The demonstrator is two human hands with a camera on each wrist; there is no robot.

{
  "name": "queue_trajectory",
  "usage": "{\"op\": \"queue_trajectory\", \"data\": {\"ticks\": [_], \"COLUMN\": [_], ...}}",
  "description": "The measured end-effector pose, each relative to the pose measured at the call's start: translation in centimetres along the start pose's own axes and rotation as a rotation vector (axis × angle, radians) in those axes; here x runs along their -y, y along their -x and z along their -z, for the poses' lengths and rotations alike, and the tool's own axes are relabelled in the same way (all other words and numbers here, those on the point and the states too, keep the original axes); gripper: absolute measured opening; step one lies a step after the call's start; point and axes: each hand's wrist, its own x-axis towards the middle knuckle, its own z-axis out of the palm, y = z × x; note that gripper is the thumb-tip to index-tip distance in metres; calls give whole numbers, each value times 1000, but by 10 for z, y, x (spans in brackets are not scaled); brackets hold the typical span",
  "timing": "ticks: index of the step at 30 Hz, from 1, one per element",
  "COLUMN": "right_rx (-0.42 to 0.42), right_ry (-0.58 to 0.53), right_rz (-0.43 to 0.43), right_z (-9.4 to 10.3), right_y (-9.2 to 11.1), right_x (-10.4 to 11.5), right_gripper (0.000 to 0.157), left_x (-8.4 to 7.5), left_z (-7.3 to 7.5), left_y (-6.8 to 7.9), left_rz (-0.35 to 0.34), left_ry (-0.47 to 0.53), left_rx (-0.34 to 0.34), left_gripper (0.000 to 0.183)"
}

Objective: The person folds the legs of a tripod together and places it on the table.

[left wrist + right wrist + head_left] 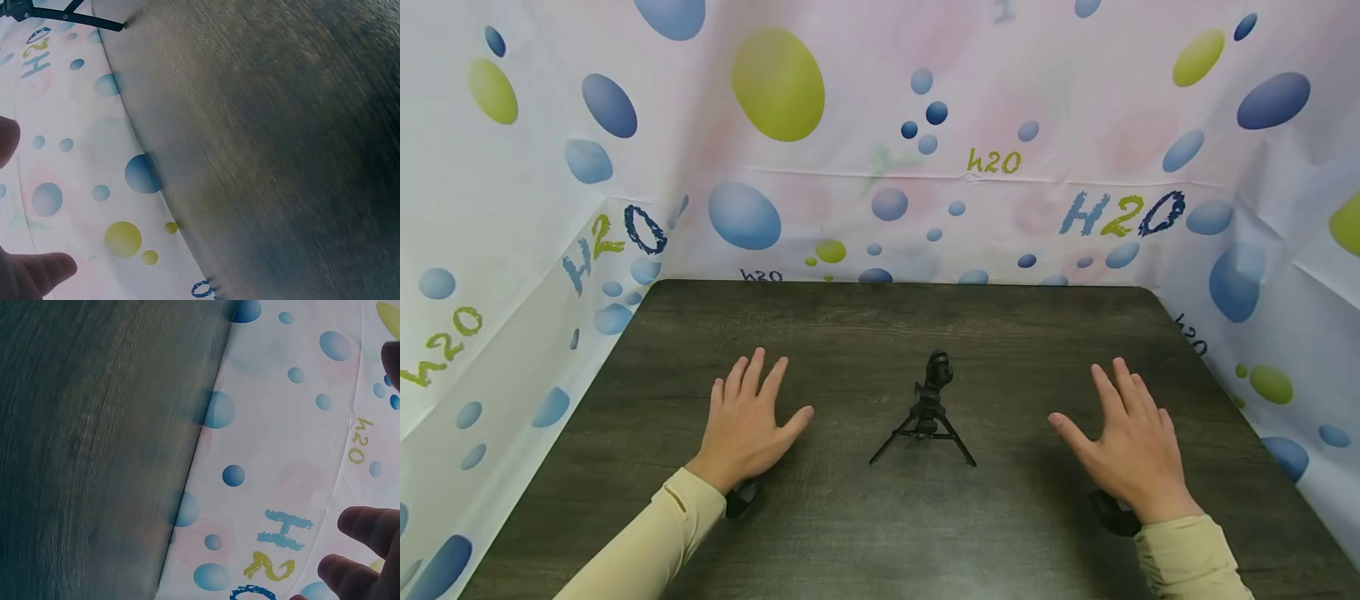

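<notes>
A small black tripod (929, 410) stands upright on the dark wooden table, its legs spread and a black head piece on top. To its left, my left hand (747, 427) is held over the table with fingers extended and thumb apart, holding nothing. On the other side, my right hand (1131, 446) has its fingers spread and also holds nothing. Neither hand touches the tripod. In the left wrist view, part of the tripod leg (94, 20) shows at the top left, with fingertips (53, 269) at the lower left. Fingertips (369, 526) of the right hand show in the right wrist view.
The dark wood-grain table (880, 533) has rounded far corners. A white curtain (865, 50) printed with blue and green dots and H2O lettering hangs along the back and both sides. Black wrist devices (742, 498) sit under both wrists, beside light yellow sleeves (655, 533).
</notes>
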Motion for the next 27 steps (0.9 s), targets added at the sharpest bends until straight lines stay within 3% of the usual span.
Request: {"op": "queue_trajectory", "data": {"ticks": [9, 16, 27], "right_rx": [-30, -40, -28], "right_ry": [-112, -129, -133], "right_rz": [-6, -20, -33], "right_z": [-3, -3, -5], "right_y": [3, 2, 2], "right_x": [3, 5, 7], "right_gripper": [85, 81, 70], "left_x": [1, 0, -4], "left_z": [-1, -4, -3], "left_y": [2, 3, 2], "left_rz": [-19, -87, -88], "left_ry": [42, 116, 240], "left_rx": [8, 4, 19], "left_gripper": [87, 81, 79]}}
